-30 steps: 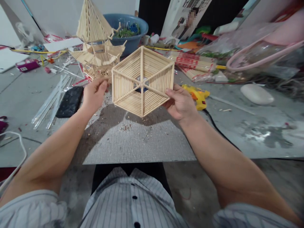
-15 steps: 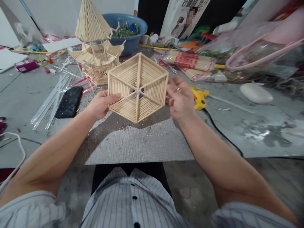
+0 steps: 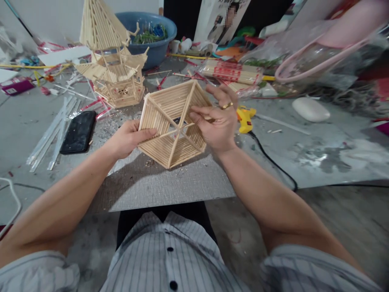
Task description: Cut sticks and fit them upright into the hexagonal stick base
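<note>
A hexagonal roof piece point(image 3: 168, 121) built of thin wooden sticks hangs tilted above a grey mat point(image 3: 170, 182). My left hand point(image 3: 127, 140) grips its left edge, thumb across the sticks. My right hand point(image 3: 217, 119) reaches over the right half, fingers spread and touching the inner ribs; a ring shows on one finger. Behind, a stick-built pagoda model point(image 3: 111, 61) stands on the table.
A black phone point(image 3: 78, 132) and clear glue sticks point(image 3: 51, 134) lie at the left. A yellow glue gun point(image 3: 245, 118) with its black cord lies to the right. A blue basin point(image 3: 152, 36), packs of sticks point(image 3: 232, 72) and plastic bags point(image 3: 319, 61) crowd the back.
The hexagon has tipped flatter and dropped lower. My right hand let go of the right edge and moved over onto the inner ribs. The camera view has shifted to the right.
</note>
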The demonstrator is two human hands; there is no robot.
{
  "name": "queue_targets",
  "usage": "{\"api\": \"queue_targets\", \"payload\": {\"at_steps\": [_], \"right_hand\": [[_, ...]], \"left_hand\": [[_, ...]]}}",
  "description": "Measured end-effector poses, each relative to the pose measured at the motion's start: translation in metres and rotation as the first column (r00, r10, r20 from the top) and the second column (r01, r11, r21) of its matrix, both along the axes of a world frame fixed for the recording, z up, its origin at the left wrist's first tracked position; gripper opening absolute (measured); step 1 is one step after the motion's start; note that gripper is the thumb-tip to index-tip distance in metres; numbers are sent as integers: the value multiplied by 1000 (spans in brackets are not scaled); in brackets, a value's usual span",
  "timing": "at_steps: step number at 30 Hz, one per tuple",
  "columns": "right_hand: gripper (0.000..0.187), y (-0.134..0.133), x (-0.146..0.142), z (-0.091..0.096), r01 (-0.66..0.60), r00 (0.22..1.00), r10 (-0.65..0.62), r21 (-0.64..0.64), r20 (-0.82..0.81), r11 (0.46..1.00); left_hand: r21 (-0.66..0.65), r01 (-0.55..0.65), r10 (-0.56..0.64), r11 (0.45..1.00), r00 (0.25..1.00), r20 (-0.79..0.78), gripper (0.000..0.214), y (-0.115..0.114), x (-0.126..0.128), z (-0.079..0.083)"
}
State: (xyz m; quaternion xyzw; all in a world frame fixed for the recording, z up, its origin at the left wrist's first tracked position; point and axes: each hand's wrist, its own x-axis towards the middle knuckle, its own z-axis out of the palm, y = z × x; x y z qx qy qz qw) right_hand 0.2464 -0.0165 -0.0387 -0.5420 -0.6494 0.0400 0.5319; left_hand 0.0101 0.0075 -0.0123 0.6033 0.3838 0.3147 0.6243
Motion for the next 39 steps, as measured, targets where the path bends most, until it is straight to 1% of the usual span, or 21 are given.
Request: {"api": "queue_targets", "payload": {"at_steps": [2,3,5,6,7,8,9,10,12,13,15,18,20,23,24,26,28,30,33,35,39], "right_hand": [[14,-1,0,1,-47,999,46,-48,-9,998],[15,-2,0,2,-47,999,47,-40,-2,998],[16,-2,-1,5,0,1000,1,52,-7,999],[16,-2,0,7,25,998,-19,115,-53,993],[17,-1,0,10,27,990,-5,161,-140,987],[17,-1,2,14,0,964,47,178,-262,984],[18,-1,5,18,-51,908,115,165,-404,985],[20,-1,10,23,-114,826,171,137,-537,984],[28,-1,23,32,-239,674,198,44,-711,970],[33,-2,31,36,-274,650,180,-7,-739,962],[40,-1,46,41,-326,651,140,-108,-746,939],[39,5,54,41,-314,680,96,-171,-727,934],[34,12,46,39,-275,717,86,-167,-692,947],[27,24,14,42,-229,818,136,-101,-558,968],[25,27,0,45,-200,860,155,-42,-486,979],[21,31,-27,53,-214,937,214,31,-276,976],[22,31,-51,60,-221,974,225,96,-37,971],[17,30,-70,64,-211,967,188,121,173,970],[22,27,-86,65,-143,928,91,118,360,983],[22,25,-90,63,-121,911,70,102,407,987],[29,19,-91,63,-144,900,105,61,423,988]], "left_hand": [[3,2,-2,1000,1000,-17,16,-1,1,1],[3,-1,1,1000,1000,-24,16,-1,1,2],[-3,-11,11,1000,999,-33,16,0,2,3],[-8,-20,19,1000,999,-30,17,1,2,4],[-14,-29,28,999,999,-22,19,2,1,4],[-16,-43,43,999,999,-9,20,3,1,5],[-13,-63,63,998,998,6,21,5,0,5],[-5,-88,89,996,996,22,22,8,-1,5],[22,-146,145,989,988,53,22,12,-4,6],[38,-176,173,984,983,64,22,15,-5,7],[69,-229,224,971,971,81,20,19,-9,9],[106,-298,288,949,952,103,17,24,-15,14],[121,-329,315,937,942,118,16,24,-18,17],[139,-339,323,930,938,129,18,20,-18,20],[147,-336,318,930,939,133,18,17,-16,20],[164,-330,307,930,940,153,19,10,-11,18],[177,-327,295,928,938,183,18,3,-4,13],[189,-318,279,929,938,206,16,-3,3,9],[211,-321,273,923,935,228,15,-10,8,3],[227,-332,286,915,934,213,14,-12,10,1],[234,-326,302,916,944,132,12,-16,10,-2]]}}
